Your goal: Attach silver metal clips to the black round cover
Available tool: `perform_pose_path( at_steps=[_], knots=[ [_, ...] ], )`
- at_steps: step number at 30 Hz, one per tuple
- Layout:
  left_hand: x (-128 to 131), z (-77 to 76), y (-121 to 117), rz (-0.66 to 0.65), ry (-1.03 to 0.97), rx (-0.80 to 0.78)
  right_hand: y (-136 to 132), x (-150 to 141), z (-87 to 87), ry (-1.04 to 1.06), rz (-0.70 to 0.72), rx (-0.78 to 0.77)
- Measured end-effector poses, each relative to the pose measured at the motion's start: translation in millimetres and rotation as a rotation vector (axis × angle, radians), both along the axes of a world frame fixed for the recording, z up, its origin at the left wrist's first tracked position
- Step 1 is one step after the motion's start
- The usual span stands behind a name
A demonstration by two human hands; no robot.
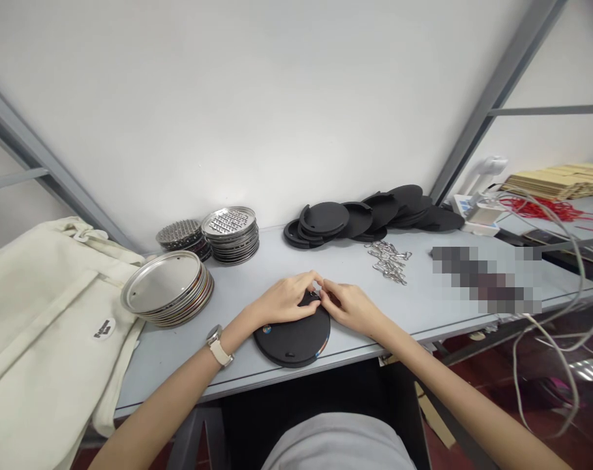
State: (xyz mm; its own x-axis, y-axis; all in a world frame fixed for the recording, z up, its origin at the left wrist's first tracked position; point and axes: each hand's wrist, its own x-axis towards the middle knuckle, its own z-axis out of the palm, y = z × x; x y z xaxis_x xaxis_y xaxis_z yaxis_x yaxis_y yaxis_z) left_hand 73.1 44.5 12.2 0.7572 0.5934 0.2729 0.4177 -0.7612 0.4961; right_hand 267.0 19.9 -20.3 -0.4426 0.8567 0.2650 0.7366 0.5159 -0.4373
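Head view showed the left hand (287, 300) and right hand (349, 304) pinching a clip (315, 294), seemingly unfastened, on a disc (293, 341) by the front edge of the desk (274, 261), with loose clips (390, 262) left over.

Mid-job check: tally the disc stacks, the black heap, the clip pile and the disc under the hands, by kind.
Smooth-topped metal disc stack: 1
Rough-topped metal disc stacks: 2
Black disc heap: 1
Metal clip pile: 1
Worked-on black disc: 1
Total: 6
Overlap hides individual piece counts.
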Motion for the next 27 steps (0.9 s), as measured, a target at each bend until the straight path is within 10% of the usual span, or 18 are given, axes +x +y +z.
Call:
perform_pose_path(
  at_steps=[27],
  knots=[
    [0.4,-2.4,0.6,0.01,0.024,0.075,2.4,3.1,-0.5,0.011,0.119,-0.044]
  ],
)
